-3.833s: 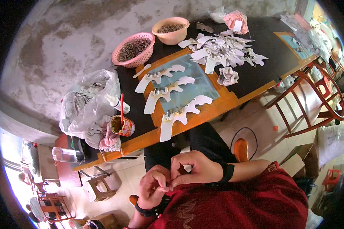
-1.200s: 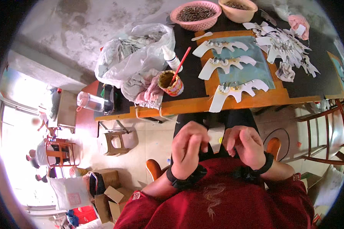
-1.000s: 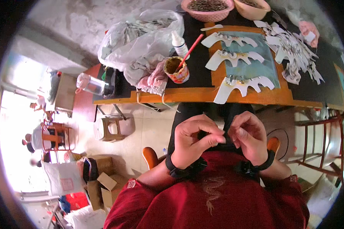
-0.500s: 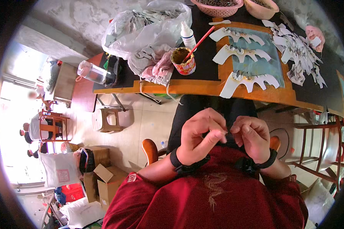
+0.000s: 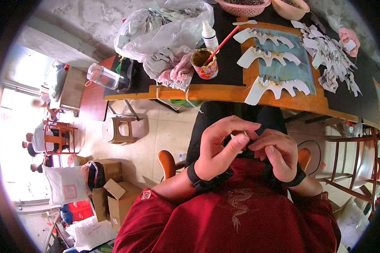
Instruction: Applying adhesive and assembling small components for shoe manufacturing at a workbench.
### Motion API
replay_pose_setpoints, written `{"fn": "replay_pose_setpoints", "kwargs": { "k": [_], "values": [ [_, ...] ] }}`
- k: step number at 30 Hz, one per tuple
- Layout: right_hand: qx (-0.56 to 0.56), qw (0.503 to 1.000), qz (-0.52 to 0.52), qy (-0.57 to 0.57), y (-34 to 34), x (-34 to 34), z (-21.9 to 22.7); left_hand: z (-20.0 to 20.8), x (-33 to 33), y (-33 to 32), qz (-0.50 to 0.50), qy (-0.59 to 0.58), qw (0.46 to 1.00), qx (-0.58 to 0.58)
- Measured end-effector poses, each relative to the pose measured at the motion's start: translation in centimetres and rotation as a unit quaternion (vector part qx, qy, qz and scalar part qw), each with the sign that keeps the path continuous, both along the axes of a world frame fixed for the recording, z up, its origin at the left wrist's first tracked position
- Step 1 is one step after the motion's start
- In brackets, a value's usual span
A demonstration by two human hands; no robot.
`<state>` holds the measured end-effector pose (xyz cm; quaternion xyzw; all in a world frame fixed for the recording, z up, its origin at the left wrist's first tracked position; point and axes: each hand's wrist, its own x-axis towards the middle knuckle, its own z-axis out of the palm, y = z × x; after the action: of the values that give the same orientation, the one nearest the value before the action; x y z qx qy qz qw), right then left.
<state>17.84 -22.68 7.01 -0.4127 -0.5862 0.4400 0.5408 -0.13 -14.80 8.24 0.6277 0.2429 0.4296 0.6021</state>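
Above my lap, my left hand (image 5: 221, 145) and my right hand (image 5: 278, 154) meet with curled fingers. A tiny pale edge shows between the left thumb and fingers, too small to name. The right fingertips bend in beside the left ones, and whatever they hold is hidden. Beyond them, on the table, lie three white toothed cards, a near one (image 5: 254, 92), a middle one (image 5: 250, 57) and a far one (image 5: 245, 36). Small metallic pieces sit along their edges on a bluish sheet (image 5: 278, 67).
Left on the table are a plastic bag (image 5: 135, 46), a cloth pouch (image 5: 166, 71), a white bottle (image 5: 209, 37) and a patterned pot (image 5: 207, 71) with a red stick. More cards (image 5: 333, 55) pile at right, near a pink basket (image 5: 245, 8). A stool (image 5: 114, 130) stands left.
My left index finger has stretched out from its curl, and the left thumb has shifted. My right fingers have moved slightly inward and down. The view has shifted a little.
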Motion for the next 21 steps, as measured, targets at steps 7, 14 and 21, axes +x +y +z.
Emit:
{"fn": "replay_pose_setpoints", "kwargs": {
  "k": [7,14,21],
  "values": [
    [0.054,0.995,-0.016,-0.081,0.3,0.2,0.1,-0.5,-0.3,0.9,-0.047,0.082,0.988,0.119],
    [0.041,0.998,-0.023,-0.049,0.4,0.4,0.7,-2.4,-0.2,1.0,-0.145,-0.218,0.902,-0.343],
    [0.036,0.991,-0.109,-0.07,0.0,-0.5,0.9,-3.1,0.8,0.8,-0.223,-0.22,0.867,-0.388]
  ]
}}
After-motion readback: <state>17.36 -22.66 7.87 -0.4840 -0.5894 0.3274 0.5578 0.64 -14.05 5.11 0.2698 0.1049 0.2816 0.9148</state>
